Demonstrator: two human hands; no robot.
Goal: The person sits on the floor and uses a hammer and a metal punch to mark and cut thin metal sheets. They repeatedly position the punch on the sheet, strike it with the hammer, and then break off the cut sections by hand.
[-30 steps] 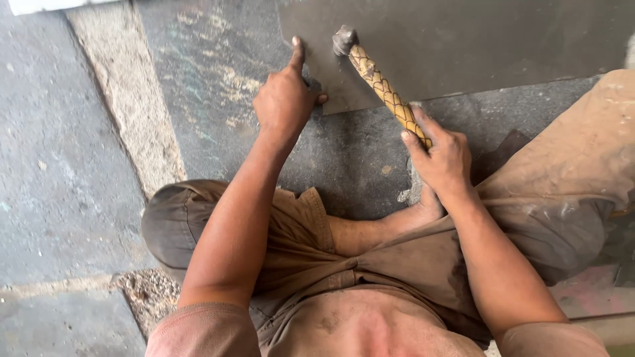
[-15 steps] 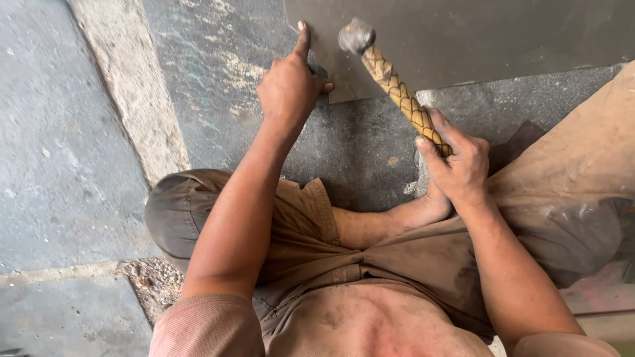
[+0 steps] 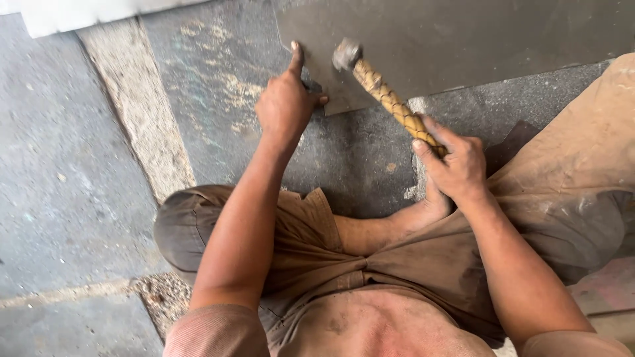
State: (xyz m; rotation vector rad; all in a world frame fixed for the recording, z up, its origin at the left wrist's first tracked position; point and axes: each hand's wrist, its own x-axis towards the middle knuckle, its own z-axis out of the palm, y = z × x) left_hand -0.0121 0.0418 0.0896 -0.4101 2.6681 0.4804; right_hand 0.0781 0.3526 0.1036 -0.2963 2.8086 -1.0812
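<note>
Matt grey metal sheet [image 3: 463,39], rope-wrapped hammer [image 3: 390,99]

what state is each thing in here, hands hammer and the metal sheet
left hand: pressed on the sheet's corner, forefinger stretched out along its edge
right hand: closed around the hammer handle
hammer: tilted, head over the sheet near the left hand
metal sheet: lying flat on the stone floor

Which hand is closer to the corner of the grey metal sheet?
Left. The left hand rests on the metal sheet at its corner; the right hand grips the hammer handle, off the sheet.
</note>
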